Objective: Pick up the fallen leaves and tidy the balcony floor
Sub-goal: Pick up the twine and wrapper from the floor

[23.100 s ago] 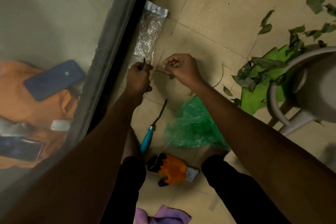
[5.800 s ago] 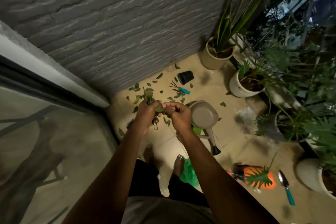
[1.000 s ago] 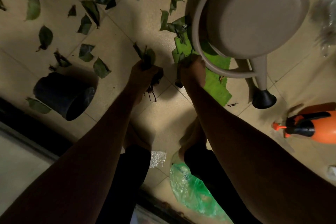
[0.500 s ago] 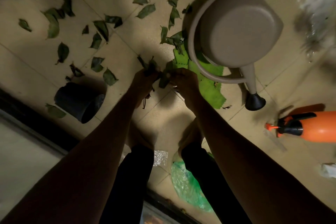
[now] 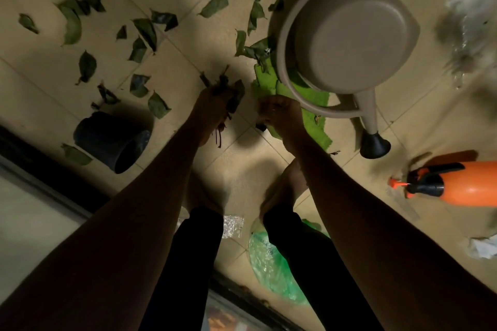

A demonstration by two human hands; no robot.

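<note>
Several fallen green leaves (image 5: pixel 87 66) lie scattered over the tiled balcony floor (image 5: pixel 188 62), mostly at the upper left. My left hand (image 5: pixel 212 105) grips a bunch of gathered leaves and stems (image 5: pixel 234 94), which stick out above and below the fist. My right hand (image 5: pixel 278 115) hangs just right of it, over the edge of a green cloth (image 5: pixel 314 107). Its fingers are curled and pinch a small dark leaf piece (image 5: pixel 261 126). A few more leaves (image 5: pixel 252 48) lie beside the cloth.
A beige watering can (image 5: pixel 349 35) stands on the green cloth, spout toward me. A black pot (image 5: pixel 110 142) lies tipped over at the left. An orange spray bottle (image 5: pixel 462 183) lies at the right, a green plastic bag (image 5: pixel 271 271) by my feet, a door track along the lower left.
Half a second ago my hands met over the bunch. They have now moved apart, the right hand dropping toward the edge of the cloth. The view has shifted slightly.
</note>
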